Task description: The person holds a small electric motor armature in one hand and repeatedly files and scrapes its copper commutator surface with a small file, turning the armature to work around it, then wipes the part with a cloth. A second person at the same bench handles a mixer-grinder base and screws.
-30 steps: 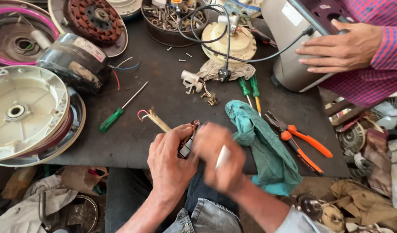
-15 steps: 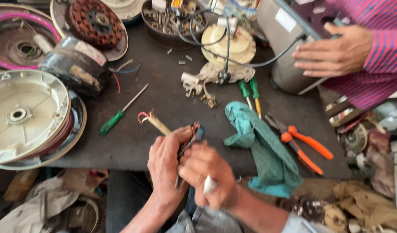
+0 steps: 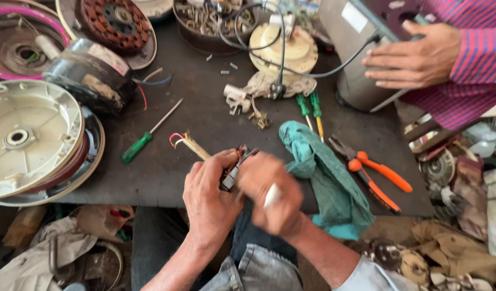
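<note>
Wired part (image 3: 233,171) is held at the worktop's (image 3: 205,129) near edge, left hand (image 3: 213,199) fingers wrapped round it, right hand (image 3: 269,196) fingers pinched on something white; fiddly work, steady grip probably needed next.

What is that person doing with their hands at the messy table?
The person holds a small wound part with coloured wires in the left hand at the near edge of the dark worktable. The right hand is blurred, gripping a small white piece against that part. Beside them lie a crumpled teal cloth, orange-handled pliers and a green-handled screwdriver. Another person's hand in a striped sleeve rests on a grey metal box.
</note>
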A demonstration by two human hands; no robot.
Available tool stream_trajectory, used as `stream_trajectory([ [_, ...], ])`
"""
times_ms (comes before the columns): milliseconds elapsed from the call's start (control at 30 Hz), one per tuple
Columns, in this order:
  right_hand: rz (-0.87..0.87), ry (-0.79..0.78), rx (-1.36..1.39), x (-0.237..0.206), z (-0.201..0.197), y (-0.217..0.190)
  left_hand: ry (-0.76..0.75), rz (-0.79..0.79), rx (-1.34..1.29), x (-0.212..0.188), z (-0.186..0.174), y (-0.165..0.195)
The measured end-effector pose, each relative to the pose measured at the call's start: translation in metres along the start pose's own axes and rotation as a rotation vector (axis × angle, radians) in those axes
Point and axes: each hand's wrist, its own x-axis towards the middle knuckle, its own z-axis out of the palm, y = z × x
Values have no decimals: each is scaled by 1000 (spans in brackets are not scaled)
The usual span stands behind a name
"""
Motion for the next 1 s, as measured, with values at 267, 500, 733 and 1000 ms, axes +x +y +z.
stream_trajectory([
  [267,149,22,-142,-3,-4,0,36,-45,81,-1,2,1],
  [500,172,-6,-96,2,-5,-4,5,-20,63,0,2,0],
  [733,54,-17,-71,6,-6,-7,-34,-10,91,2,1,3],
  [1000,90,-1,-89,7,-4,-8,-49,-36,50,3,1,0],
])
